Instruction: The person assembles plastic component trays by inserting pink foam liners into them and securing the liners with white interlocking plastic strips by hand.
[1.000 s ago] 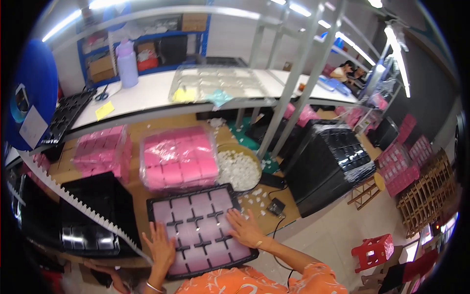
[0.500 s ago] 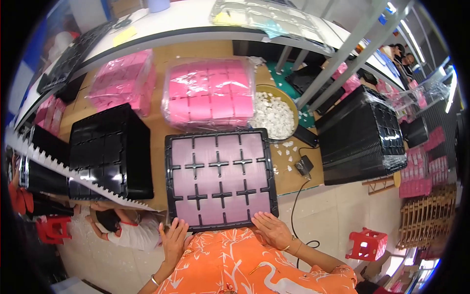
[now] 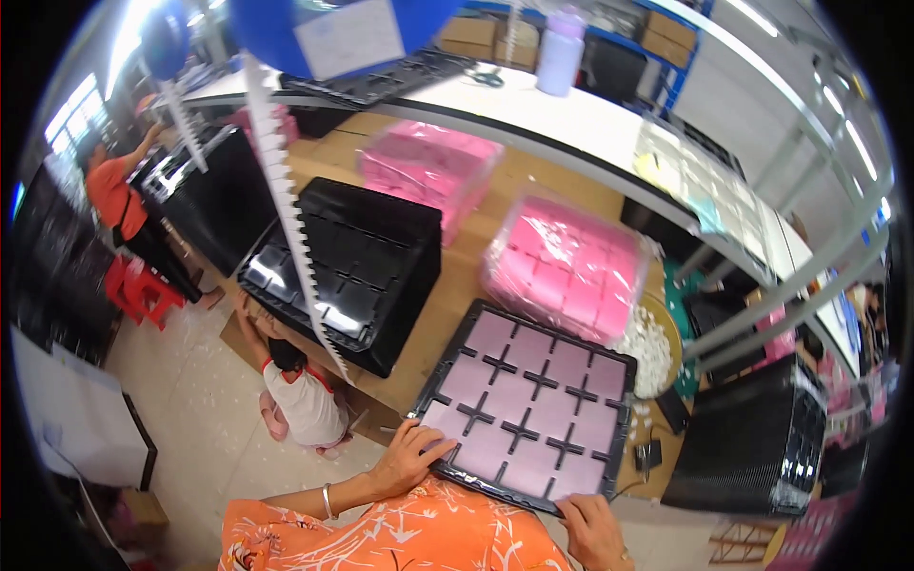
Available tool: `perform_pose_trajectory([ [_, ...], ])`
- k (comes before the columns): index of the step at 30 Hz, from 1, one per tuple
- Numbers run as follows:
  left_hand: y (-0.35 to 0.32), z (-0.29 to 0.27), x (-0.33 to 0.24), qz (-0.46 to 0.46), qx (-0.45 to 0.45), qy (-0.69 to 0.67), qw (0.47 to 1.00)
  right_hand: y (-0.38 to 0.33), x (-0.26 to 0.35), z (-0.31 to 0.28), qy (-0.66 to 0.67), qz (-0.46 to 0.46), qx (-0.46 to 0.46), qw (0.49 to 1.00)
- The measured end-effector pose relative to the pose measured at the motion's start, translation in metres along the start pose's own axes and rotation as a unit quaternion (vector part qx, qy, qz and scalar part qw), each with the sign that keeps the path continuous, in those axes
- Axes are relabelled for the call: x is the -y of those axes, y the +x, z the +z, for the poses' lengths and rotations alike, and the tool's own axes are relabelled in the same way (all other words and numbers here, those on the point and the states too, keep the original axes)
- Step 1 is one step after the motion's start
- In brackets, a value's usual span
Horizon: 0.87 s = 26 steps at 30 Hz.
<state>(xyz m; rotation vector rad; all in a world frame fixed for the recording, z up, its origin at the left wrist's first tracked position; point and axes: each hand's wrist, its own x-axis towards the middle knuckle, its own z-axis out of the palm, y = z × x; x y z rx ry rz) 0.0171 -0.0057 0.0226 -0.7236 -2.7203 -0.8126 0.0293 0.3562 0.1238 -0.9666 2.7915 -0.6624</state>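
Note:
A black plastic tray (image 3: 520, 435) with cross-shaped dividers lies in front of me on the brown worktop, tilted in view. Flat lilac pieces (image 3: 509, 399) fill its compartments. At the tray's near left corner rests my left hand (image 3: 409, 459), its fingers laid over the rim and partly onto a lilac piece. My right hand (image 3: 592, 533) touches the near right corner, fingers lying on the edge; its lower part runs toward the frame's bottom. Both hands look open against the rim, with the thumbs partly hidden.
Behind the tray sit plastic-wrapped pink blocks (image 3: 568, 262) and a bowl of white bits (image 3: 650, 357). Black tray stacks stand left (image 3: 357, 262) and right (image 3: 752, 443). A toothed white strip (image 3: 290, 209) hangs at left. One person (image 3: 305, 400) crouches below; another (image 3: 119, 190) stands farther left.
My view has swung left, so the tray and worktop now appear farther right and tilted. My left hand lies farther over the tray's corner; the right hand stays at its near edge.

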Motion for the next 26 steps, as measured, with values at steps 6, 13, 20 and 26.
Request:
perform_pose_trajectory([
  [6, 0.050, -0.070, 0.013, 0.027, -0.225, -0.018, 0.974, 0.070, 0.045, -0.110, -0.220, -0.144, -0.348, 0.900],
  [13, -0.093, -0.161, 0.097, -0.246, -0.436, -0.224, 0.836, 0.128, 0.039, -0.073, -0.066, -0.100, -0.407, 0.905],
  [20, -0.263, -0.166, 0.162, -0.189, -0.647, -0.337, 0.657, 0.187, 0.020, -0.039, 0.074, -0.091, -0.318, 0.941],
  [26, -0.240, -0.149, 0.228, -0.254, -0.676, -0.329, 0.608, 0.244, 0.010, -0.003, 0.172, -0.119, -0.228, 0.951],
])
